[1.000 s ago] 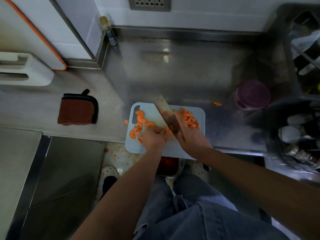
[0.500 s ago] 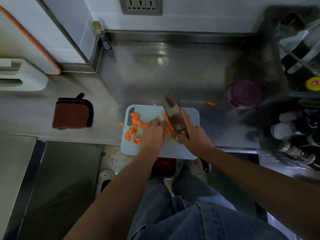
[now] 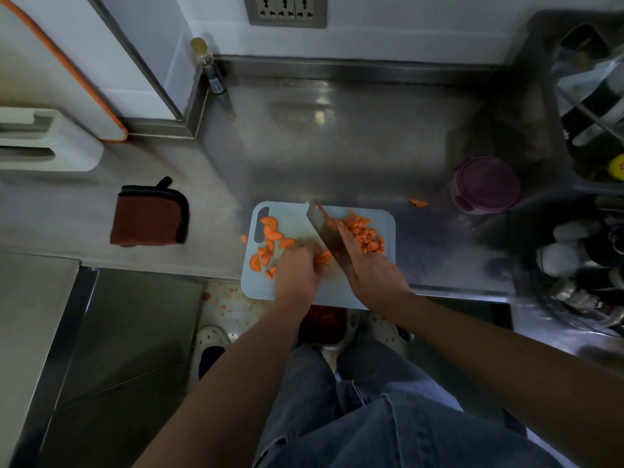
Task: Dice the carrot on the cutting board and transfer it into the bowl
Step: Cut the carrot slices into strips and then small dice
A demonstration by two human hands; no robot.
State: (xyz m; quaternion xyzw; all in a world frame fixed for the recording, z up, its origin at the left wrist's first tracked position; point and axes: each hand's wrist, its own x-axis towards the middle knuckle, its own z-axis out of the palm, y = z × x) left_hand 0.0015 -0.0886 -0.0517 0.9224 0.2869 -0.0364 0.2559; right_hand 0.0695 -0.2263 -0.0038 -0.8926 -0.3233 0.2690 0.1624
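Steel counter (image 3: 337,146), dimly lit, carries the board (image 3: 290,214), whose near edge seems to overhang the lip at 6 o'clock. At the centre, the right hand (image 3: 374,275) is clenched on the knife (image 3: 324,231), with its forefinger laid along the blade, which points toward 11 o'clock. Just to the blade's 9 o'clock, the left hand (image 3: 297,271) curls over a clump of carrot. Its fingertips are blurred, so I cannot tell whether it pinches or only presses. The main risk is a nick, since those knuckles sit right against the edge and both hands are moving fast. Uncut slices (image 3: 268,241) lie at the board's 9 o'clock and finished dice (image 3: 363,234) are heaped at 2 o'clock, close to the rim. A hard chop could send pieces off the board. One stray (image 3: 418,203) already lies at 2 o'clock near the tub (image 3: 486,184), another (image 3: 243,238) touches the board's 9 o'clock edge, and crumbs (image 3: 223,298) dot the floor. Downward pressure on the overhanging edge could tip the board. No bowl can be made out, so the transfer has no sure target.
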